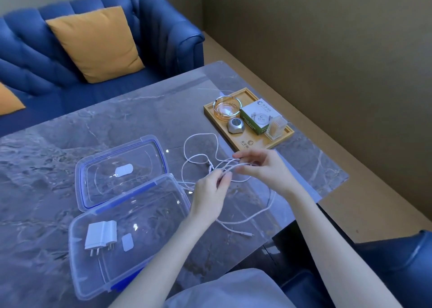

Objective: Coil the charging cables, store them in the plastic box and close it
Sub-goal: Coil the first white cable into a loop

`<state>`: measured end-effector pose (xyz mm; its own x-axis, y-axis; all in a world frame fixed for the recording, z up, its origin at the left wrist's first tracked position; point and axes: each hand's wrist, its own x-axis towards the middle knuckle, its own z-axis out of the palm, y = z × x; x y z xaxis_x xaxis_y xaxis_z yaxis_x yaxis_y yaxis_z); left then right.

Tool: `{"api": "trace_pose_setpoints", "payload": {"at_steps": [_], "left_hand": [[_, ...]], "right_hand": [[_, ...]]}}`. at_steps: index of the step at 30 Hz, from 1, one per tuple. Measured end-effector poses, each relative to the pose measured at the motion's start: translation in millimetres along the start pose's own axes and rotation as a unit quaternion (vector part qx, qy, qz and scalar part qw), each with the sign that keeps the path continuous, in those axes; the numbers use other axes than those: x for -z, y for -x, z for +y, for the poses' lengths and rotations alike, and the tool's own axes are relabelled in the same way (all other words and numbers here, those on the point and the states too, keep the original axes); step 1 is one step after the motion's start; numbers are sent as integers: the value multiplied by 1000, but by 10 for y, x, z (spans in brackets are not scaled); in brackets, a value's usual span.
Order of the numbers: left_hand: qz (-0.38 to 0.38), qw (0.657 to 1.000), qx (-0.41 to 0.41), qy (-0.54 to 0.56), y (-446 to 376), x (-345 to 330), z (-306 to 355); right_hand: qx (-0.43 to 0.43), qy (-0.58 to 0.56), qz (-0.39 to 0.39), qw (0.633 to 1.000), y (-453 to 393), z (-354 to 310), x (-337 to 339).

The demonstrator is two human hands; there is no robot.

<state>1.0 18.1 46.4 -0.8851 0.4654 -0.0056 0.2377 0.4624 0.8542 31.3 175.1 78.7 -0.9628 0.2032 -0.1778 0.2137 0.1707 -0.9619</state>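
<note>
Both hands are pinching the white cable mid-coil, left hand and right hand gathering loops, the open plastic box waiting beside them for the finished bundle

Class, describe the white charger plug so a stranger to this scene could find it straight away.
Start at the grey marble table, then the open clear plastic box nearest the person. The white charger plug lies inside; unlike the small flat white label beside it, it has metal prongs.

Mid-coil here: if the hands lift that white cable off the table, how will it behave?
Probably floppy: the white cable lies in loose, uneven loops on the table. Its free end would likely dangle and drag. Looks light and thin, so loops may spring open unless both the left hand and right hand keep pinching.
</note>
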Motion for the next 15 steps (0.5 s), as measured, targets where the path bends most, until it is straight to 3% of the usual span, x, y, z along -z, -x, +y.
{"api": "trace_pose_setpoints", "payload": {"at_steps": [3,5,7,8,10,12,15], "left_hand": [[45,971,97,215,-45,110,58],[62,918,141,366,-96,190,74],[73,871,163,457,-136,248,64],[82,858,165,479,-150,274,57],[104,848,157,495,-180,320,26],[125,848,155,490,-203,378,-31],[137,824,157,527,-216,533,-111]], "right_hand": [[54,97,95,989,-96,33,-13],[63,64,181,979,-106,60,-139],[41,-1,197,979,-118,85,-318],[18,-36,164,986,-116,87,-423],[-53,-121,27,991,-91,37,-646],[-111,-161,-99,976,-64,-39,-822],[-118,-149,-130,973,-73,-68,-969]]}}
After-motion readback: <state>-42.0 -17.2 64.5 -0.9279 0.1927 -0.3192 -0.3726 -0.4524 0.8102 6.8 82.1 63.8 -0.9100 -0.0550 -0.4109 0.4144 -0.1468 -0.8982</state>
